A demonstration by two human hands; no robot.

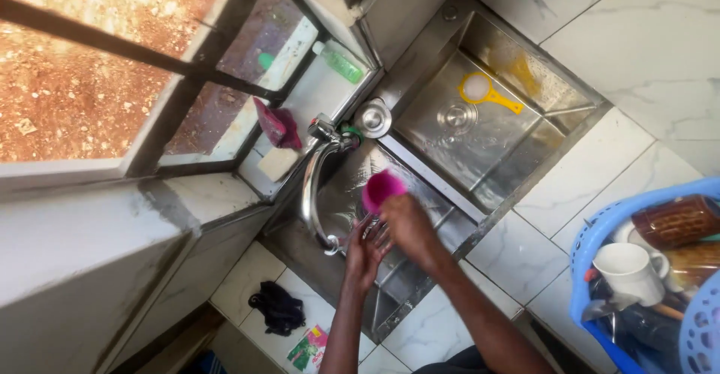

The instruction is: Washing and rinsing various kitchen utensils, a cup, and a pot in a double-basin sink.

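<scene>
A magenta plastic cup (pixel 382 187) is held over the near basin of a steel double sink (pixel 420 216), just beside the spout of the curved chrome tap (pixel 313 194). My right hand (pixel 409 224) grips the cup from below. Under the cup, close to the tap's outlet, my left hand (pixel 365 250) has its fingers spread and touches the cup's lower part. Whether water is running cannot be told.
The far basin (pixel 525 138) holds a yellow strainer (pixel 484 91). A blue basket (pixel 600 231) at the right holds a white mug (pixel 628 267) and brown mugs. A green bottle (pixel 339 61), a sponge and a pink packet lie on the sill. A black cloth (pixel 277 308) lies on the counter.
</scene>
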